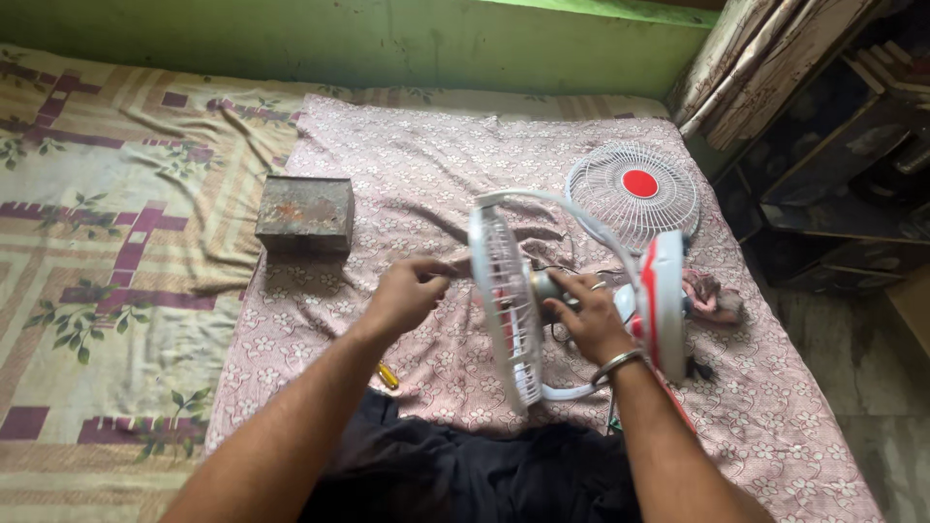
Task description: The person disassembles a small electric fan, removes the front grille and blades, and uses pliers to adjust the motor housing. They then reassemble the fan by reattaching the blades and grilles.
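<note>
The small white table fan [572, 300] stands on its side on the pink flowered sheet [417, 165], right in front of the person's lap, and it looks partly taken apart. Its front grille [635, 194], the round white one with the red centre, already lies flat on the sheet beyond the fan, well apart from it. The rear grille [506, 305] is still on the fan, seen edge-on, and the grey motor [544, 286] behind it sits exposed between that grille and the red-and-white base [664, 300]. No blades can be made out on the shaft, though blur makes that uncertain. So the front cover is off, while the rear grille and motor are, by the look of it, still joined.

The left hand [407, 295] is on the near-left side of the fan, its fingers curled together and pinching the rim of the rear grille near the top. The right hand [589, 315], with a metal bangle at the wrist, reaches in behind the grille; its fingers are bent and closed loosely around the motor, touching it.

Left of the fan and farther back sits a rusty metal box [304, 213]. A yellow-handled screwdriver [387, 375] lies on the sheet below the left forearm, near the fan. A crumpled cloth [712, 295] lies just right of the base.
</note>
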